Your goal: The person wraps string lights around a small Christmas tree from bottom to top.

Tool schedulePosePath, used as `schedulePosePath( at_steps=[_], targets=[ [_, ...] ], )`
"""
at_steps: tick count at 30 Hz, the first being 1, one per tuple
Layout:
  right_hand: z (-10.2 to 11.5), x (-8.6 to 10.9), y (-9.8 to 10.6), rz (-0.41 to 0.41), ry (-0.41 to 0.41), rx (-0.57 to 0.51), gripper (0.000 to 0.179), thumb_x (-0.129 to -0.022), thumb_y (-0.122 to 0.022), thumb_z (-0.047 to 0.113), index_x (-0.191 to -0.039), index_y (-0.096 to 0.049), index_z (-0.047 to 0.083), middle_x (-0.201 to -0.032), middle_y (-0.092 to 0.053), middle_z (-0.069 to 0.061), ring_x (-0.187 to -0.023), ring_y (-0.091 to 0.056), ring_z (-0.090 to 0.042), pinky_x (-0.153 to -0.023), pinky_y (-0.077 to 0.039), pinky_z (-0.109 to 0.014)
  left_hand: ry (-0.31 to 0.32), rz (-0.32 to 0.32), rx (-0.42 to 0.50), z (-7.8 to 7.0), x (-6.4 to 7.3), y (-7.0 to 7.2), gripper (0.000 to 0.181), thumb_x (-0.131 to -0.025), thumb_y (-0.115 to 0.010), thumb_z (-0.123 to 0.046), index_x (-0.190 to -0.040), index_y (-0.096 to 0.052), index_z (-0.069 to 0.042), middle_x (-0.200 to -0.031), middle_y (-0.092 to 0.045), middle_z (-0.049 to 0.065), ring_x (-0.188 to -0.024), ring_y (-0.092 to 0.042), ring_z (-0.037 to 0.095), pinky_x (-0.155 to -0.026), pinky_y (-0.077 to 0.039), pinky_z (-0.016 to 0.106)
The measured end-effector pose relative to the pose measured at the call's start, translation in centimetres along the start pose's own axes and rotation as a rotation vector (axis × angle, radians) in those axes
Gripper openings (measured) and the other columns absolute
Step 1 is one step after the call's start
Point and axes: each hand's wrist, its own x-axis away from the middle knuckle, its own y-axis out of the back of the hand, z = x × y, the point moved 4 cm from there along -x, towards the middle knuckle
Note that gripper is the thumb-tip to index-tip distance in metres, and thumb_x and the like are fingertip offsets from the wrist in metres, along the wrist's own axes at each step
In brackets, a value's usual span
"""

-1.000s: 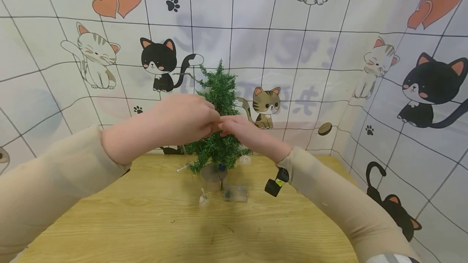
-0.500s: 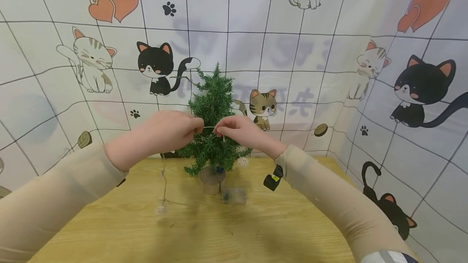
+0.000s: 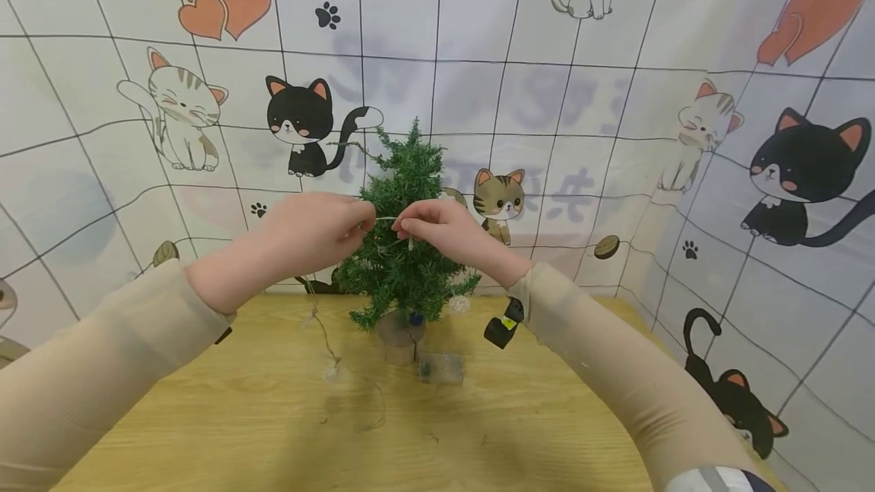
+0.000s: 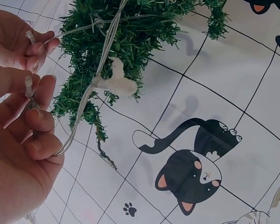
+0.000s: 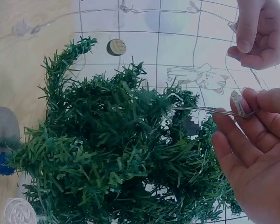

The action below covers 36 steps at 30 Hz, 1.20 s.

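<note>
Left hand (image 3: 317,230) and right hand (image 3: 451,232) come close together near the centre of the head view, each pinching the thin light string (image 3: 386,218). A short span runs nearly straight between them, probably because a slight pull from both sides keeps it from sagging. At the left of the left wrist view, a clear bulb (image 4: 29,86) pokes up from the left hand's grip, and gathered strands pass under its curled fingers, a hold that seems to keep the slack together. At the right of the right wrist view, a second bulb (image 5: 237,102) stands up at the right hand's pinch.

Behind both, mid-frame, the green tree (image 3: 410,272) stands upright on its round base (image 3: 399,344), which presumably steadies it without a hand. Left of it, a loose strand (image 3: 321,329) dangles to a pale ball (image 3: 331,373). A clear box (image 3: 440,368) lies on the counter (image 3: 519,416), just right of the base.
</note>
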Motion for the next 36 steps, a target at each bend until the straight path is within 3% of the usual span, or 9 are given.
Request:
schedulePosePath(
  at_steps=[6, 12, 15, 19, 22, 29, 36],
  targets=[
    [-0.5, 0.5, 0.4, 0.018, -0.04, 0.094, 0.024, -0.102, -0.051, 0.018, -0.111, -0.069, 0.005, -0.098, -0.069, -0.006, -0.09, -0.061, -0.015, -0.082, -0.048, -0.036, 0.025, 0.033, -0.017, -0.1, 0.0, -0.8, 0.024, -0.093, -0.054, -0.003, -0.112, -0.06, -0.016, -0.082, -0.059, -0.002, -0.046, -0.041, 0.013, -0.043, -0.033, 0.028],
    [-1.7, 1.6, 0.8, 0.032, -0.059, 0.077, 0.025, -0.102, -0.051, 0.018, -0.11, -0.069, 0.002, -0.1, -0.069, -0.008, -0.092, -0.062, -0.022, -0.085, -0.048, -0.039, 0.081, 0.109, 0.059, 0.5, 0.4, -3.0, 0.038, -0.091, -0.056, -0.001, -0.125, -0.051, -0.018, -0.063, -0.046, -0.003, -0.039, -0.032, 0.014, -0.041, -0.027, 0.028],
    [-2.8, 2.5, 1.2, 0.011, -0.09, 0.068, 0.024, -0.102, -0.052, 0.018, -0.109, -0.069, 0.003, -0.099, -0.069, -0.005, -0.095, -0.062, -0.024, -0.086, -0.049, -0.041, 0.095, 0.114, 0.128, 1.3, 0.7, -3.5, 0.029, -0.092, -0.056, -0.004, -0.119, -0.054, -0.014, -0.057, -0.044, -0.004, -0.042, -0.033, 0.013, -0.043, -0.028, 0.029],
    [-4.7, 3.6, 1.4, -0.003, -0.122, 0.081, 0.024, -0.102, -0.052, 0.018, -0.109, -0.07, 0.005, -0.099, -0.069, -0.003, -0.098, -0.062, -0.023, -0.087, -0.049, -0.039, 0.098, 0.101, 0.196, 2.3, 1.1, -3.5, 0.01, -0.094, -0.058, -0.008, -0.102, -0.063, -0.012, -0.061, -0.051, -0.006, -0.049, -0.041, 0.011, -0.049, -0.035, 0.03],
    [-5.7, 4.2, 1.1, 0.019, -0.114, 0.118, 0.024, -0.102, -0.051, 0.019, -0.11, -0.07, 0.006, -0.102, -0.069, -0.002, -0.099, -0.063, -0.02, -0.086, -0.049, -0.037, 0.105, 0.11, 0.225, 2.6, 1.2, -3.5, 0.007, -0.094, -0.06, -0.012, -0.095, -0.066, -0.013, -0.068, -0.058, -0.007, -0.053, -0.047, 0.01, -0.054, -0.041, 0.032],
    [-6.6, 4.5, 1.3, -0.031, -0.064, 0.198, 0.018, -0.098, -0.058, 0.018, -0.105, -0.072, 0.01, -0.096, -0.07, 0.0, -0.087, -0.064, -0.016, -0.077, -0.051, -0.034, 0.125, 0.11, 0.186, 2.6, 1.2, -2.9, 0.008, -0.095, -0.061, -0.015, -0.096, -0.069, -0.013, -0.07, -0.061, -0.006, -0.052, -0.047, 0.011, -0.05, -0.038, 0.031],
    [-8.9, 4.7, 1.6, -0.044, -0.179, 0.166, 0.02, -0.099, -0.057, 0.021, -0.108, -0.07, 0.009, -0.102, -0.069, -0.003, -0.092, -0.063, -0.018, -0.079, -0.05, -0.038, 0.181, 0.1, 0.178, 4.1, 1.7, -2.4, 0.012, -0.095, -0.057, -0.015, -0.093, -0.069, -0.013, -0.066, -0.057, -0.005, -0.051, -0.043, 0.013, -0.052, -0.036, 0.032]
  ],
)
